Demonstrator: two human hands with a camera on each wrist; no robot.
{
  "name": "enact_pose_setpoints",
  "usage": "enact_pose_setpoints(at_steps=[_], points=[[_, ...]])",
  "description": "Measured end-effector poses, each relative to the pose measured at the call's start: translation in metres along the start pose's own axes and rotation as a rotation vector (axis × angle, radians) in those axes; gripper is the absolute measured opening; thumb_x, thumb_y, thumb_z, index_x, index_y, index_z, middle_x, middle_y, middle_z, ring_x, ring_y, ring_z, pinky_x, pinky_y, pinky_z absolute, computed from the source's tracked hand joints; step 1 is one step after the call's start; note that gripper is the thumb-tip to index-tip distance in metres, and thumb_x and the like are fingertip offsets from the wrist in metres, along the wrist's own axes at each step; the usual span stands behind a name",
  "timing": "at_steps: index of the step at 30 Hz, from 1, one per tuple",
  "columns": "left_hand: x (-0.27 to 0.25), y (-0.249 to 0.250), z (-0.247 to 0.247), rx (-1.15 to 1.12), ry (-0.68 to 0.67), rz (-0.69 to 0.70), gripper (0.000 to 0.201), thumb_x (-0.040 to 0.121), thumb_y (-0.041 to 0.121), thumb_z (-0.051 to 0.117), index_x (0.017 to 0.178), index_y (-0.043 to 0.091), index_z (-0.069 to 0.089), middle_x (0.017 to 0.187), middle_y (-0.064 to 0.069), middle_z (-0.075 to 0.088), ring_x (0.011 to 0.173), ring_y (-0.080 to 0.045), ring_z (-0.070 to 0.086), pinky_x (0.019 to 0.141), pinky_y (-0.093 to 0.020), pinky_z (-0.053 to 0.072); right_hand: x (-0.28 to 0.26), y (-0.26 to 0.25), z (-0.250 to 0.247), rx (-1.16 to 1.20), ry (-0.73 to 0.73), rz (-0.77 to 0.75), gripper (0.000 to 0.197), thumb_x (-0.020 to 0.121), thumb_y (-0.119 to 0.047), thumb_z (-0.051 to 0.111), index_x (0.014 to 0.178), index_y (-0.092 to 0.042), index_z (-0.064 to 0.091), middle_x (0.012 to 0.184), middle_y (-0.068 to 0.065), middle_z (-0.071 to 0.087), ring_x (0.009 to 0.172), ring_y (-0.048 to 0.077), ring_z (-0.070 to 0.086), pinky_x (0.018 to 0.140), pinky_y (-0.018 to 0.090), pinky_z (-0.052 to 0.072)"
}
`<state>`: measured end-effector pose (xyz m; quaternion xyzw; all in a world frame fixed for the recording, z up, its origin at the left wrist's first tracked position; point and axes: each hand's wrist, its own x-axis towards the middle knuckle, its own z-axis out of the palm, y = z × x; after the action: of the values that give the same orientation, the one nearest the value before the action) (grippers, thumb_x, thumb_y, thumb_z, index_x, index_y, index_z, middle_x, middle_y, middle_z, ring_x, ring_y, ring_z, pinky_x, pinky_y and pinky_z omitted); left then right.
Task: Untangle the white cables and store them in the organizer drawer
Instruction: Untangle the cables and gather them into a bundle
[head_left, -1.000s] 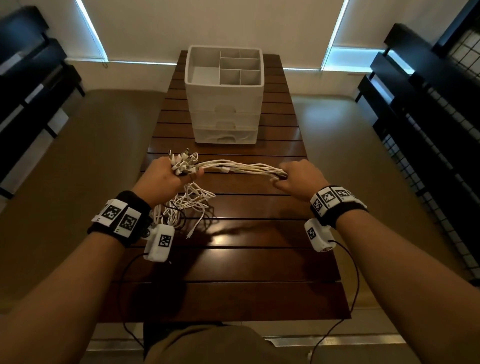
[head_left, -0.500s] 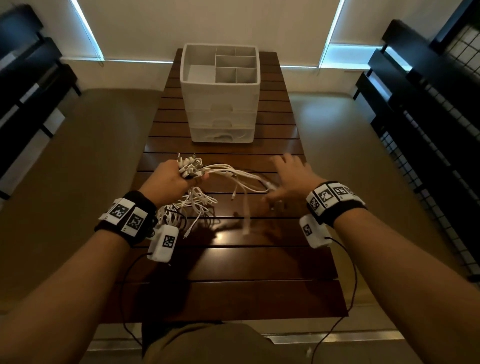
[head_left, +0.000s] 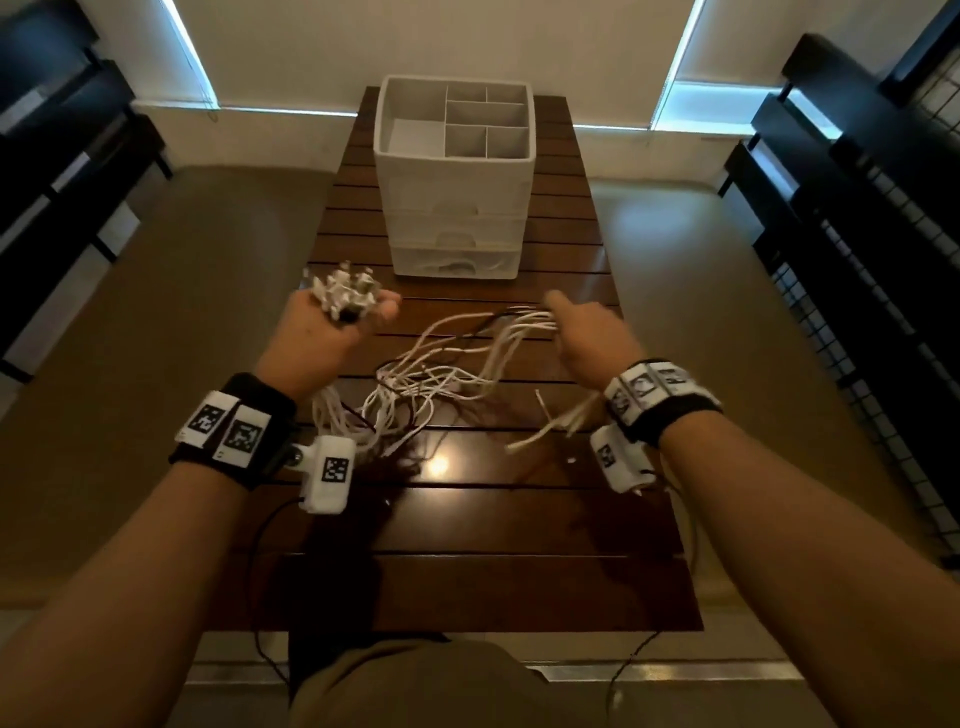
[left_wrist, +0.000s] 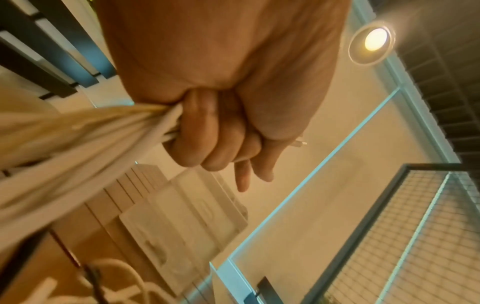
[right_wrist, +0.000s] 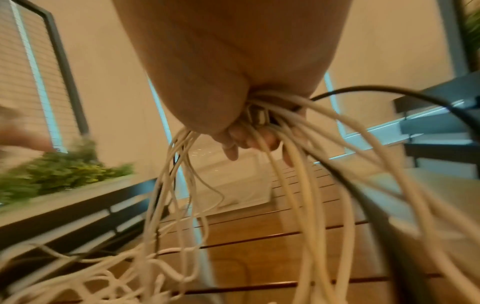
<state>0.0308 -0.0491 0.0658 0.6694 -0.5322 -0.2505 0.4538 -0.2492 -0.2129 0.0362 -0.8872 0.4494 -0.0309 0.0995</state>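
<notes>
Gripping the connector ends, the left hand (head_left: 332, 332) has held while the right hand (head_left: 587, 338) re-closed on the thin white cables (head_left: 447, 374) and drew them apart above the slatted wooden desk (head_left: 519, 587), likely loosening the tangle.

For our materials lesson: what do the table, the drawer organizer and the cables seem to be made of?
Table: dark wood slats, glossy, since a lamp glare shows on them.
Drawer organizer: probably white plastic, matte, with faintly see-through drawer fronts.
Cables: likely white plastic-sheathed wire, bending loosely between the hands.
</notes>
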Motion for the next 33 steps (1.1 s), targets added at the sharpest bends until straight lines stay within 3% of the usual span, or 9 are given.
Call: enact_pose_setpoints(at_steps=[4,8,11,14,18,21,26,29,33], points=[[-0.003,-0.005,-0.026,-0.069,0.136,-0.057,0.031,0.097,0.05,0.068,0.085,0.024,0.08,0.082,0.014,0.075,0.075,-0.005,0.066,0.073,-0.036,0.051,-0.009,0.066,-0.01,-0.185,0.045,0.239,0.024,0.1,-0.008,0.046,0.123,-0.01,0.05,0.104,0.024,0.068,0.095,0.045,0.067,0.074,0.047,0.051],[-0.002,0.001,-0.011,-0.322,0.222,-0.159,0.046,0.089,0.062,0.072,0.069,0.021,0.068,0.051,0.013,0.052,0.046,-0.007,0.041,0.049,-0.023,0.034,-0.013,0.064,-0.001,-0.32,-0.254,0.351,0.05,0.095,-0.035,0.069,0.133,-0.01,0.048,0.137,0.021,0.056,0.127,0.042,0.054,0.103,0.053,0.047],[0.002,0.01,0.012,-0.484,0.232,-0.217,0.047,0.094,0.052,0.069,0.068,0.015,0.057,0.045,0.012,0.041,0.036,-0.005,0.032,0.038,-0.017,0.026,-0.01,0.031,-0.003,-0.298,-0.42,0.258,0.094,0.076,-0.047,0.088,0.149,-0.016,0.038,0.149,0.017,0.044,0.138,0.04,0.044,0.11,0.055,0.041],[0.005,0.018,0.03,-0.601,0.202,-0.285,0.048,0.099,0.045,0.067,0.064,0.018,0.05,0.046,0.008,0.033,0.036,-0.008,0.027,0.04,-0.018,0.021,-0.003,-0.021,-0.014,-0.056,-0.349,0.0,0.111,0.073,-0.045,0.09,0.162,-0.025,0.025,0.157,0.012,0.035,0.146,0.035,0.035,0.117,0.051,0.039],[0.004,0.029,0.05,-0.744,0.105,-0.289,0.053,0.101,0.04,0.066,0.06,0.02,0.04,0.047,0.005,0.026,0.037,-0.011,0.02,0.04,-0.021,0.019,-0.008,-0.107,-0.012,0.385,-0.206,-0.362,0.092,0.079,-0.033,0.085,0.155,-0.02,0.036,0.146,0.006,0.051,0.134,0.02,0.049,0.111,0.032,0.044],[0.006,0.033,0.05,-0.942,0.087,-0.334,0.053,0.104,0.034,0.061,0.06,0.021,0.035,0.045,0.005,0.021,0.036,-0.011,0.016,0.036,-0.022,0.018,-0.008,-0.136,0.004,0.661,-0.289,-0.32,0.06,0.088,-0.026,0.077,0.139,-0.016,0.047,0.122,0.002,0.067,0.107,0.017,0.066,0.09,0.032,0.055],[0.01,0.02,0.03,-1.19,0.181,-0.422,0.05,0.105,0.032,0.057,0.06,0.023,0.036,0.043,0.008,0.019,0.034,-0.008,0.014,0.031,-0.021,0.017,-0.01,-0.144,0.02,0.684,-0.284,-0.391,0.015,0.105,-0.028,0.059,0.109,-0.013,0.059,0.087,0.0,0.066,0.066,0.012,0.063,0.063,0.032,0.05],[0.014,0.014,0.028,-1.233,0.254,-0.5,0.046,0.105,0.035,0.058,0.064,0.021,0.042,0.043,0.008,0.02,0.034,-0.007,0.018,0.034,-0.021,0.02,-0.008,-0.143,0.02,0.571,-0.235,-0.438,0.008,0.108,-0.029,0.055,0.102,-0.023,0.052,0.088,-0.006,0.059,0.074,0.012,0.054,0.068,0.027,0.038],[0.015,0.003,0.03,-1.12,0.223,-0.603,0.029,0.097,0.04,0.07,0.092,0.014,0.059,0.058,0.005,0.043,0.054,-0.009,0.049,0.054,-0.024,0.051,-0.001,-0.137,0.012,0.382,-0.272,-0.398,0.019,0.109,-0.039,0.047,0.099,-0.023,0.051,0.093,0.003,0.063,0.084,0.025,0.06,0.076,0.04,0.046]])
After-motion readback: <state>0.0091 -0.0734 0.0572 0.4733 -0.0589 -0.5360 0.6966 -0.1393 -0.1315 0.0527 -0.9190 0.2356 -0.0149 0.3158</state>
